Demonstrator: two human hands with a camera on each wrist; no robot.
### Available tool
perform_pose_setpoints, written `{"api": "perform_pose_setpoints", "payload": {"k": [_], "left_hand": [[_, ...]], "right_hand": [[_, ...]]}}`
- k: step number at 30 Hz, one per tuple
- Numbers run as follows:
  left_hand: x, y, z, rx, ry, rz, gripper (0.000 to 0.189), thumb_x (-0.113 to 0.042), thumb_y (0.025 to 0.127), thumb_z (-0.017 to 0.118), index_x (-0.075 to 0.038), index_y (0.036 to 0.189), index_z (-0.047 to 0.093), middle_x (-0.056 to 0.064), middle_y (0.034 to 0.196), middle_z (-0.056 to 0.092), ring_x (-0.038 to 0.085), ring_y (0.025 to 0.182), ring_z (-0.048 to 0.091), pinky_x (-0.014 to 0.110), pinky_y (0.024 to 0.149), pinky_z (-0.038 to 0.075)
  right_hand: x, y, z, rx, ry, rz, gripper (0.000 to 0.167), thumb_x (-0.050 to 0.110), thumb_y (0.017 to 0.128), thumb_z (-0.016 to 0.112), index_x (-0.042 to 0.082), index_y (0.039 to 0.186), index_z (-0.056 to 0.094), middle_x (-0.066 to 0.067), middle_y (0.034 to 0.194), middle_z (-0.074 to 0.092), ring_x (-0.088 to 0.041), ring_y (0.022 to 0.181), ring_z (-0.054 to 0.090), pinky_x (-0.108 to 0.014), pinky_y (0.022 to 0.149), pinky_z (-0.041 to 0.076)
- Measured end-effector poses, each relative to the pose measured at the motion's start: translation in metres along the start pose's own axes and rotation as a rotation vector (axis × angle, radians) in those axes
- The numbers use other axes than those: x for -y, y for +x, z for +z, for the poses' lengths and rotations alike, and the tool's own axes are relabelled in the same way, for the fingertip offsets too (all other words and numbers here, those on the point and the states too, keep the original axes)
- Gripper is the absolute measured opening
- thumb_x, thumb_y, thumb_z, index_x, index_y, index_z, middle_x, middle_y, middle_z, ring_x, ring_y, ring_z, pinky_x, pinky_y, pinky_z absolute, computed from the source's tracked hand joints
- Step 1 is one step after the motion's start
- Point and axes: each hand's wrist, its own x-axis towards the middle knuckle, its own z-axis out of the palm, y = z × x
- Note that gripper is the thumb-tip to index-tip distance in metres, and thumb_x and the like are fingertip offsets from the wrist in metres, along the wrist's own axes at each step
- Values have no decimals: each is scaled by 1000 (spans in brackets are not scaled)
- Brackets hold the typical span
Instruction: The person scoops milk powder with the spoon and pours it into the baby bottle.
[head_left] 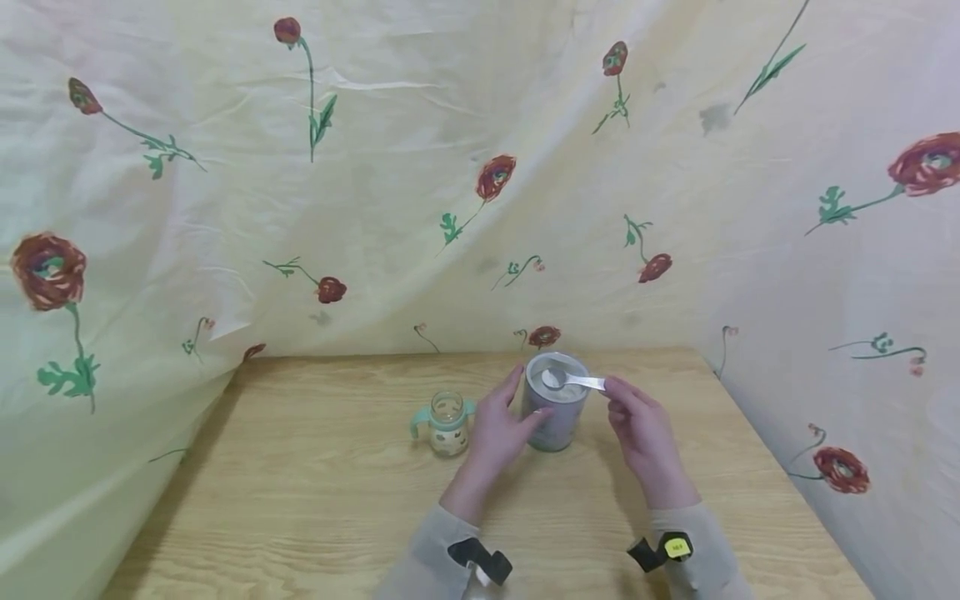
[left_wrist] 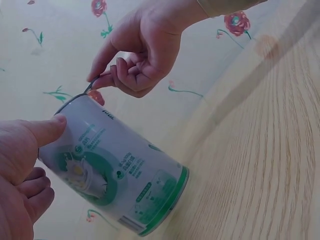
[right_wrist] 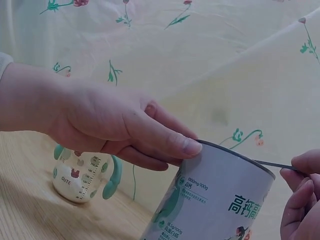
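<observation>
My left hand (head_left: 501, 425) grips a milk powder can (head_left: 558, 427) near its rim, with the thumb on the near side and the fingers round the left side. The can is open at the top, white with green print and a green base band (left_wrist: 181, 185). Between thumb and fingertips, my right hand (head_left: 641, 425) pinches the handle of a metal spoon (head_left: 587, 382). The spoon's bowl lies over the can's mouth with whitish powder in it. In the right wrist view the spoon handle (right_wrist: 275, 165) crosses right at the rim, and the can wall hides the bowl.
Left of the can stands a clear baby bottle (head_left: 448, 440) without a lid, with mint-green handles and printed pictures. Both stand toward the back of a wooden table (head_left: 315, 483). A flowered cloth (head_left: 390, 208) hangs behind the table and along its sides.
</observation>
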Motion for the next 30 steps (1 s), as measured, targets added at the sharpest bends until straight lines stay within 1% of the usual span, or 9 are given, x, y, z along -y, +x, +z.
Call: {"api": "perform_pose_setpoints", "payload": {"k": [8,12,13,16,19,20,23,26,30], "left_hand": [[-4,-4,-20,3,-16,-66,87,-34,90,89,-12,162,46,6,165,44,30,151,43,50,124,36],[-6,-7,-38,-23,21,-17,84,-30,90,89,-9,160,49,12,162,47,37,148,47,53,122,39],[-6,-7,-43,-29,38,-1,83,-30,90,89,-7,159,49,13,161,48,39,139,58,52,122,40],[-3,-9,-57,-43,70,45,80,-28,91,88,-2,157,51,18,159,50,42,135,60,50,119,43],[2,-11,-72,-40,58,48,79,-27,93,87,0,157,50,18,160,48,40,138,58,51,120,41],[4,-12,-77,-40,58,56,79,-26,93,87,0,157,50,17,160,49,39,147,48,51,121,40],[10,-15,-92,-32,57,69,79,-26,93,86,-2,158,49,14,161,48,35,150,44,51,122,38],[17,-16,-105,-18,69,92,79,-28,94,85,-4,159,48,15,162,48,35,149,45,50,122,39],[26,-17,-121,-1,86,83,78,-28,95,85,-9,160,49,14,161,49,34,149,46,52,121,40]], "right_hand": [[3,-4,5,-33,-12,-11,12,9,104,72,15,95,78,7,95,65,-1,75,51,-10,65,45],[3,-6,10,-24,44,-27,14,6,103,72,14,93,79,7,93,69,-1,74,51,-10,62,44],[4,-7,11,-17,63,-30,15,5,103,72,13,93,79,6,92,70,-1,73,51,-10,62,44],[4,-10,14,13,118,-33,17,3,103,70,12,92,79,5,89,73,-1,71,51,-9,61,43],[5,-12,16,39,159,-23,16,4,104,69,11,93,78,5,89,74,0,71,52,-9,61,44],[5,-13,17,44,167,-17,15,5,104,70,11,93,78,5,89,74,0,71,52,-9,60,44],[6,-15,20,52,181,5,12,6,104,70,10,95,78,5,90,73,0,71,53,-8,61,45],[7,-17,23,59,194,22,12,6,105,69,10,97,76,5,89,72,1,71,54,-8,61,46],[7,-21,28,66,224,33,9,6,105,68,9,100,75,4,89,71,0,72,55,-8,61,47]]}}
